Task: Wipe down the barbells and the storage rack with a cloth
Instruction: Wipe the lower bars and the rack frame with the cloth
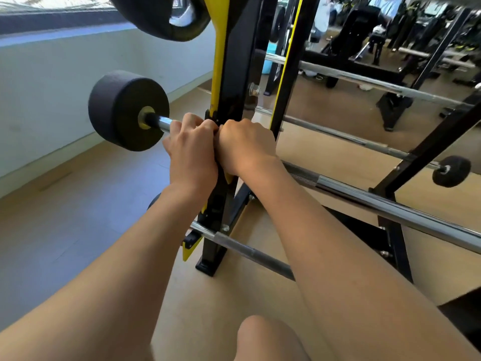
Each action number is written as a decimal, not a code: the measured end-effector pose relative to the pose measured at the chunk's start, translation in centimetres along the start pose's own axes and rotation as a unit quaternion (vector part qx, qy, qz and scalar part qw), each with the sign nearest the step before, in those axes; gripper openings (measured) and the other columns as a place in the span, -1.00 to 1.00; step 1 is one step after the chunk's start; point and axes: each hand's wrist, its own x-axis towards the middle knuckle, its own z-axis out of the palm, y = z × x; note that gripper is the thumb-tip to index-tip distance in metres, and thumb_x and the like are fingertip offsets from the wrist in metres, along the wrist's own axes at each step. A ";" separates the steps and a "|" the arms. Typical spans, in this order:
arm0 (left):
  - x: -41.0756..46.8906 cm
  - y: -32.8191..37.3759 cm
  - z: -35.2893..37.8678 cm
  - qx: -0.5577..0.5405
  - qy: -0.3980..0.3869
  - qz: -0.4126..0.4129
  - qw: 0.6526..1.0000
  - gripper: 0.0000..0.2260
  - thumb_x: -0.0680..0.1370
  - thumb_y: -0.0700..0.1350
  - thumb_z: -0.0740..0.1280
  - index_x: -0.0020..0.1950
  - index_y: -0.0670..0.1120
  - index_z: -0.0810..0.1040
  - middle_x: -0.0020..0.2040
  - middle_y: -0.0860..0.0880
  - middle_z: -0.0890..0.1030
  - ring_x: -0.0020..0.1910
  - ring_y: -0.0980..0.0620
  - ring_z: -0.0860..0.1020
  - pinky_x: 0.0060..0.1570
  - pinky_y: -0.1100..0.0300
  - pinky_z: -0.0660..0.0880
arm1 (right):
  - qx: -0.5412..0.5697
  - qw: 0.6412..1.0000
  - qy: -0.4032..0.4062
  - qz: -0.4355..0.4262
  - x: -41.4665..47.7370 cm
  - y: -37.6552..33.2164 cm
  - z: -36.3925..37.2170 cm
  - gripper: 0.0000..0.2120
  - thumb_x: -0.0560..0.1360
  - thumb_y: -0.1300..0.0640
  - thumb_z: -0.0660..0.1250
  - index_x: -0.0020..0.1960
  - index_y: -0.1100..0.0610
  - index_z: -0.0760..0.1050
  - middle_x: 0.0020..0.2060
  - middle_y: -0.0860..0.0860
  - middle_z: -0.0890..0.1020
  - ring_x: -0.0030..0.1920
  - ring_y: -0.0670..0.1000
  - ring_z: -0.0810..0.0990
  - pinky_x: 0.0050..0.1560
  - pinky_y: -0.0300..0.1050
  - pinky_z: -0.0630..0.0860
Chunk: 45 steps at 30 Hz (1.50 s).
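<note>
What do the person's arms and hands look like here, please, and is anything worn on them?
The left forearm and right forearm are bare to the frame edge; no sleeves show. The left hand and right hand wear no gloves, and no watch, bracelet or ring is visible.

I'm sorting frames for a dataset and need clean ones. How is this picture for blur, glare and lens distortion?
Head view: the wide-angle lens bows the storage rack upright; daylight from the left washes the wall pale; glare streaks the lower barbell; the left hand gripping the mid-rack barbell and the right hand look sharp; the far gym, top right, is smeared.
</note>
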 end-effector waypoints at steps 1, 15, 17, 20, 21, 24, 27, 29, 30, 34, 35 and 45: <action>0.0 0.1 -0.1 0.006 0.002 -0.001 1.000 -0.66 0.51 -0.40 0.41 0.20 -0.07 0.67 0.20 -0.12 0.56 0.20 -0.22 0.42 0.13 -0.10 0.28 | 0.018 1.000 -0.002 -0.005 0.0 0.0 0.0 -0.79 0.70 0.08 0.16 0.13 0.05 0.57 -0.10 0.07 0.59 -0.03 0.21 0.62 -0.15 0.00 0.36; 0.3 1.1 -0.9 0.069 -0.009 0.006 0.998 -0.56 0.51 -0.32 0.47 0.32 0.02 0.58 0.22 -0.06 0.60 0.19 -0.17 0.55 0.19 -0.09 0.37 | -0.091 0.992 0.076 -0.046 -5.0 3.7 -0.1 -0.83 0.66 0.07 0.10 0.07 0.09 0.45 -0.20 0.09 0.67 -0.33 0.19 0.38 -0.14 0.03 0.21; 0.6 1.6 -0.5 0.063 -0.005 0.020 0.998 -0.61 0.54 -0.33 0.44 0.32 -0.02 0.58 0.18 -0.09 0.61 0.16 -0.20 0.58 0.18 -0.11 0.42 | -0.070 0.994 0.055 -0.065 -3.1 2.5 0.2 -0.82 0.63 0.12 0.14 0.17 0.10 0.45 -0.14 0.11 0.69 -0.25 0.24 0.55 -0.14 0.03 0.25; 0.6 1.9 0.0 0.075 0.006 0.016 0.997 -0.71 0.62 -0.25 0.37 0.32 -0.02 0.56 0.18 -0.08 0.62 0.16 -0.19 0.56 0.21 -0.14 0.40 | -0.049 0.991 0.055 -0.116 -1.9 1.9 0.8 -0.66 0.64 0.12 0.16 0.40 0.07 0.40 -0.09 0.08 0.68 -0.14 0.23 0.65 -0.22 0.01 0.29; 0.5 2.0 0.1 0.082 0.012 0.010 0.996 -0.71 0.64 -0.23 0.36 0.34 -0.01 0.55 0.20 -0.08 0.62 0.19 -0.20 0.54 0.23 -0.16 0.37 | -0.035 0.990 0.053 -0.123 -1.9 2.0 0.9 -0.66 0.65 0.10 0.15 0.41 0.05 0.40 -0.09 0.07 0.67 -0.13 0.23 0.65 -0.25 -0.01 0.28; 0.0 2.7 0.4 0.113 0.032 -0.002 0.993 -0.66 0.61 -0.21 0.41 0.38 0.01 0.54 0.30 -0.08 0.60 0.30 -0.22 0.45 0.24 -0.20 0.31 | 0.021 0.993 0.029 -0.114 -2.9 3.9 0.2 -0.72 0.69 0.01 0.12 0.37 -0.06 0.45 -0.15 0.03 0.57 -0.15 0.19 0.60 -0.35 -0.08 0.18; -0.5 3.2 0.8 0.123 0.016 0.001 0.992 -0.65 0.53 -0.26 0.47 0.26 0.03 0.63 0.23 -0.04 0.64 0.31 -0.21 0.40 0.27 -0.24 0.26 | 0.045 0.995 0.022 -0.085 -6.2 8.0 -0.6 -0.75 0.71 -0.01 0.13 0.33 -0.07 0.48 -0.18 -0.05 0.53 -0.27 0.08 0.47 -0.38 -0.12 0.19; -0.9 3.2 1.0 0.101 0.005 0.035 0.994 -0.72 0.52 -0.27 0.48 0.14 0.05 0.69 0.11 0.02 0.67 0.28 -0.17 0.40 0.30 -0.23 0.21 | 0.026 0.997 0.053 -0.052 -9.1 10.7 -0.7 -0.74 0.73 -0.04 0.06 0.20 -0.03 0.51 -0.29 -0.08 0.50 -0.38 0.01 0.41 -0.29 -0.07 0.35; -1.0 3.2 1.0 0.087 0.000 0.055 0.995 -0.74 0.52 -0.27 0.48 0.09 0.05 0.70 0.05 0.04 0.68 0.25 -0.14 0.41 0.30 -0.22 0.20 | 0.008 0.997 0.071 -0.028 -10.2 11.5 -0.8 -0.71 0.73 -0.06 0.02 0.12 -0.01 0.50 -0.35 -0.10 0.45 -0.42 -0.02 0.36 -0.18 -0.01 0.42; -0.7 3.6 1.6 0.052 -0.028 0.098 0.993 -0.78 0.51 -0.30 0.47 -0.02 0.03 0.70 -0.14 0.04 0.65 0.14 -0.12 0.45 0.24 -0.14 0.26 | -0.043 0.996 0.070 0.046 -9.1 9.1 -1.2 -0.76 0.69 0.00 0.13 -0.09 0.00 0.46 -0.43 -0.07 0.38 -0.45 -0.05 0.25 -0.12 -0.03 0.30; -0.6 3.7 1.9 0.049 -0.040 0.109 0.992 -0.78 0.50 -0.32 0.47 -0.06 0.03 0.68 -0.18 0.04 0.62 0.10 -0.12 0.48 0.22 -0.12 0.27 | -0.046 0.996 0.051 0.054 -8.1 7.8 -1.1 -0.80 0.68 0.03 0.17 -0.09 0.00 0.48 -0.41 -0.05 0.36 -0.44 -0.04 0.24 -0.19 -0.08 0.25; -0.7 4.7 3.4 0.072 -0.040 0.120 0.989 -0.81 0.49 -0.34 0.39 -0.15 -0.04 0.64 -0.28 -0.01 0.56 -0.07 -0.17 0.54 0.24 -0.04 0.34 | 0.093 0.990 0.004 0.107 -5.9 7.1 -0.4 -0.75 0.71 -0.05 0.11 0.09 0.05 0.49 -0.21 0.01 0.50 -0.14 0.10 0.51 -0.10 0.03 0.43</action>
